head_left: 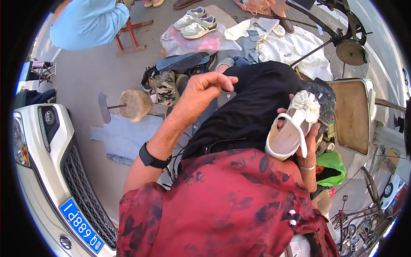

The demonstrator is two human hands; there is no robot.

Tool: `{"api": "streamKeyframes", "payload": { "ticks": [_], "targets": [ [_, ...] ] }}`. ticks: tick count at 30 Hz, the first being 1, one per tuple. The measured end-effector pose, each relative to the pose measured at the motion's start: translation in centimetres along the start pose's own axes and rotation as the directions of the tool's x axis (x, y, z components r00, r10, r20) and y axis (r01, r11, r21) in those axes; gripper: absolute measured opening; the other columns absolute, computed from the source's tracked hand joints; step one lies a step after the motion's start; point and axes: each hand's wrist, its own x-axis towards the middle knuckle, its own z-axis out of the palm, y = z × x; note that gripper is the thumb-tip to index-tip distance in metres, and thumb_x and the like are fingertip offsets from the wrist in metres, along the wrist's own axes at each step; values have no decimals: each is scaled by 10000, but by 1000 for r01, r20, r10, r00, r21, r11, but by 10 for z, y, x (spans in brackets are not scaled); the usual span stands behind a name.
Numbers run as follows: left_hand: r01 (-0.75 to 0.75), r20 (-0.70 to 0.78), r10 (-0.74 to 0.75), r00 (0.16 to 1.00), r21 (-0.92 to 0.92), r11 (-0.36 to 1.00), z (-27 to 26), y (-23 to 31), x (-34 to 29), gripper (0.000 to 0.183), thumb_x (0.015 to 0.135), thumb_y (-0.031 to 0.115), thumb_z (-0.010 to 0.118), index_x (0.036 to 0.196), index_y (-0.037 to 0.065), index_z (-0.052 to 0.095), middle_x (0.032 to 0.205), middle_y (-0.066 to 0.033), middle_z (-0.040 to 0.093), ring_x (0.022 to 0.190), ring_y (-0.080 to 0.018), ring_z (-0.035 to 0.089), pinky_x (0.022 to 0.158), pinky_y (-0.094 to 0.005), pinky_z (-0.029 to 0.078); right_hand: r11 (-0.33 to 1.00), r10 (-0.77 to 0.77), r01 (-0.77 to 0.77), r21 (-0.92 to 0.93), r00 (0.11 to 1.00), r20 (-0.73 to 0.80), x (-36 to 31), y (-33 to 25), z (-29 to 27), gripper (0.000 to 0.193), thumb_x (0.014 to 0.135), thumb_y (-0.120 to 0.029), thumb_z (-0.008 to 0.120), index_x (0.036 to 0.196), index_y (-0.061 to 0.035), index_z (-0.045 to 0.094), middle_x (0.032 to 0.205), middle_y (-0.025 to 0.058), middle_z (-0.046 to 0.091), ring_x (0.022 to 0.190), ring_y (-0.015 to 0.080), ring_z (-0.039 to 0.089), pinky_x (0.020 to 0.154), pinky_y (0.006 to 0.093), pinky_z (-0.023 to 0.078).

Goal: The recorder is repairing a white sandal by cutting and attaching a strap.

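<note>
1. Grey pavement (81,85) spreads under everything, with a pale car (55,128) standing along the left side.
2. At the top left, a person in a light blue shirt (90,23) is beside a red stool (133,36).
3. Near the top middle, a pair of grey and white sneakers (197,25) rests on a clear plastic bag (201,43); a white cloth (299,49) lies to the right of it.
4. Below the sneakers is a camouflage shoe (165,88), with a pale block (135,105) just to its left and a blue-grey sheet (128,139) on the ground nearer the wearer.
5. A white shoe (284,137) is held over the right side of the wearer's black trousers (244,113), toe pointing away, a bow on its front and one strap end sticking out.
6. The right hand (311,147) grips this shoe, thumb on its right side, other fingers showing on its left.
7. The left hand (204,88) is well apart from the shoe, its fingers bent; I cannot tell whether they pinch something thin.
8. At the right are a tan panel (349,115) and a green bag (333,167).
</note>
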Motion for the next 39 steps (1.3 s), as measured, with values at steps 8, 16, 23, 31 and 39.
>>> {"api": "streamKeyframes", "payload": {
  "ticks": [8,16,23,31,39],
  "targets": [
    [469,-297,-373,879,399,788,-99,-217,54,212,658,-81,480,708,25,656,1358,-220,499,1261,-329,494,926,-337,428,946,272,-252,202,960,-74,8,1,7,1120,685,-700,670,1490,-94,181,1234,246,532,995,296,605,878,405,499],
    [422,-393,-279,876,346,838,-101,-332,100,106,761,130,688,795,30,682,1210,-178,566,1079,-352,585,907,-388,461,972,181,-164,166,979,-94,11,1,-10,1108,652,-633,745,1486,-136,211,1195,265,560,1044,353,610,906,469,499],
    [484,-283,-420,862,216,848,-68,-322,136,297,601,-68,529,823,21,704,1403,-236,394,1267,-378,444,985,-334,391,978,114,-100,182,991,-66,-8,-10,-10,1112,672,-629,730,1501,-141,173,1257,252,518,1064,322,585,940,432,459],
    [504,-291,-445,847,170,847,-63,-295,132,285,688,-104,479,837,31,681,584,-35,505,472,-170,477,438,-311,331,962,146,-144,234,989,6,-17,7,-39,1004,714,-599,725,1435,-44,300,1358,216,468,1216,333,503,1064,460,361],
    [482,-252,-435,865,171,859,-69,-310,118,297,689,-98,449,851,9,675,559,-55,515,405,-183,443,404,-305,307,969,162,-156,193,987,-15,-4,7,-34,1094,681,-656,701,1503,-178,158,1270,257,511,1094,326,576,965,449,441]
  ]
}}
